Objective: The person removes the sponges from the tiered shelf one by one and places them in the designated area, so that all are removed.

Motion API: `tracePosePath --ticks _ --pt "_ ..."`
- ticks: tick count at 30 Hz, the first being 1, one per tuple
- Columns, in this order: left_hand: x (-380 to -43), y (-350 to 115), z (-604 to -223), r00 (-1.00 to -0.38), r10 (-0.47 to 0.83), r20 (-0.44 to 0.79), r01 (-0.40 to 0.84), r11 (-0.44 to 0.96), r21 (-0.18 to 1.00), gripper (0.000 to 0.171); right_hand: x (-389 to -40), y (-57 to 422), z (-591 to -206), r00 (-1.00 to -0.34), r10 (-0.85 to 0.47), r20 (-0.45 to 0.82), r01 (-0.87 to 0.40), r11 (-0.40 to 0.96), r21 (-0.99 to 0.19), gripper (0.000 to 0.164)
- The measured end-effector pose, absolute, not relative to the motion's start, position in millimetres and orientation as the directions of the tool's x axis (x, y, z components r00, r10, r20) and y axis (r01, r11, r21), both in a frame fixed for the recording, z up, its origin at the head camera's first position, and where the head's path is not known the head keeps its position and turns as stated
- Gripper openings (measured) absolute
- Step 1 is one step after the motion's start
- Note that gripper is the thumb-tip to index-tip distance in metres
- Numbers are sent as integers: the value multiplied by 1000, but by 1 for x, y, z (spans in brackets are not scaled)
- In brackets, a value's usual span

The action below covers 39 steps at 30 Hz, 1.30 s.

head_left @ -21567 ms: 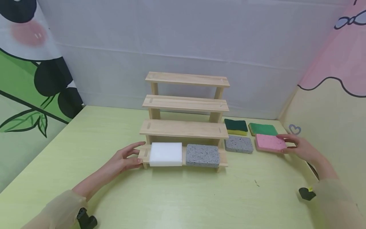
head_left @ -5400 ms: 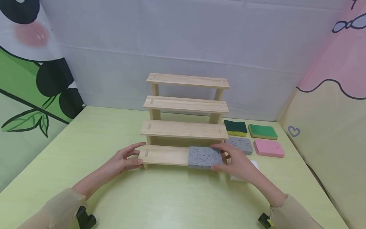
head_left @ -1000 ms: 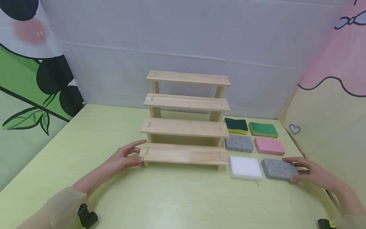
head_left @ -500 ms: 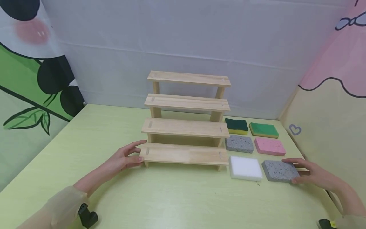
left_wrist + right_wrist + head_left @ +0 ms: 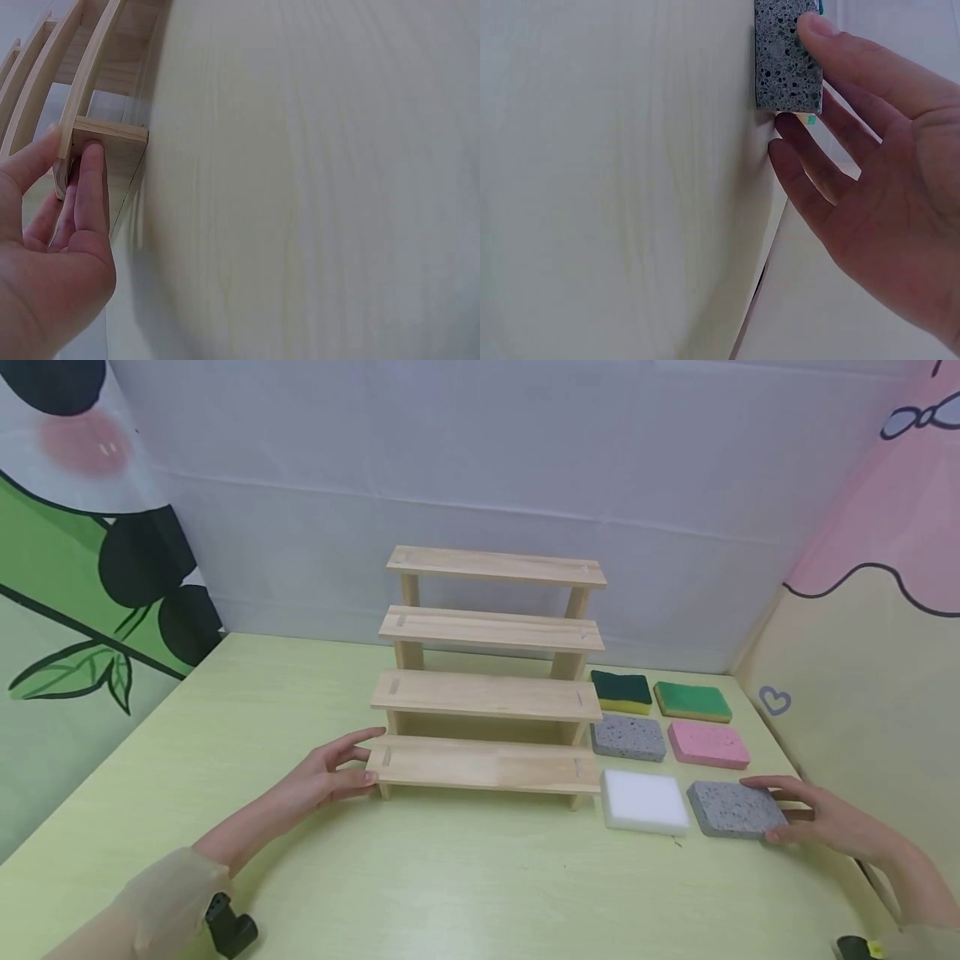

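A four-step wooden rack stands in the middle of the table, its steps bare. My left hand holds the left end of the lowest step; in the left wrist view the thumb and fingers lie on either side of the board end. At the right, my right hand grips the right end of a speckled grey sponge lying on the table. The right wrist view shows the thumb at the sponge's edge. Beside it lies a white sponge.
Behind these two lie another grey sponge and a pink sponge. Farther back are a dark green and yellow scouring sponge and a lighter green one. A pale curtain closes off the back.
The white sponge and the grey sponge have gone from the lowest step to the table at the right. My left hand stays at the rack; over the last second almost nothing moves.
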<state>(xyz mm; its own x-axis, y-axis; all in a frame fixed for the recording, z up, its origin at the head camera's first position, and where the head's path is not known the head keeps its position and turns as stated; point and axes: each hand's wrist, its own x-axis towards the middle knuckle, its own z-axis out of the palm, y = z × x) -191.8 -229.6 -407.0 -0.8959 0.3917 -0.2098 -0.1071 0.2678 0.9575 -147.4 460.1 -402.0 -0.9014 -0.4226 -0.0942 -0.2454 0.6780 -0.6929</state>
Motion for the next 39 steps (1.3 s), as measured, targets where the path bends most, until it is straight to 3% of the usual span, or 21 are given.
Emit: tracePosePath --ticks 33,39 --pt "-195 -236 -403 -888 419 -187 -26 362 932 75 -149 455 -396 -899 -375 -225 -147 745 -651 71" --pt "-194 -236 -396 -878 448 -170 69 469 881 80 -152 452 -389 -915 -387 -114 -245 758 -604 66"
